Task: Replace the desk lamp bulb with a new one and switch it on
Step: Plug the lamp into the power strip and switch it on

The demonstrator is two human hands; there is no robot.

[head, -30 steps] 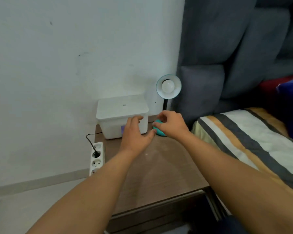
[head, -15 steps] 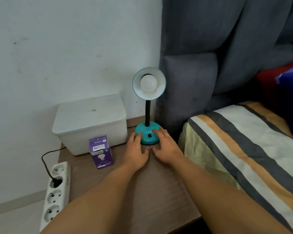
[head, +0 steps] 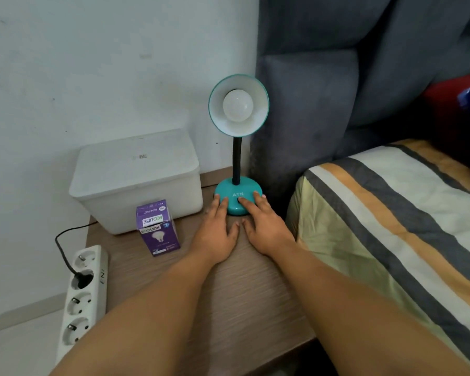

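Head view: left hand [head: 215, 234] and right hand [head: 263, 226] flat, fingers spread, bracing lamp base [head: 238, 195] near tabletop [head: 255, 294] far right corner, likely steadying it. Nothing grasped. Bulb box [head: 158, 229] beside. Old bulb [head: 238, 105] in shade.

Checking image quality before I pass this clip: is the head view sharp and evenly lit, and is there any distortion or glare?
Head view: soft, even light, no glare. The frosted white bulb in the teal lamp shade is unlit. The purple bulb box lettering is readable and both hands look sharp. Wide-angle bowing shows at the white power strip and the forearms.
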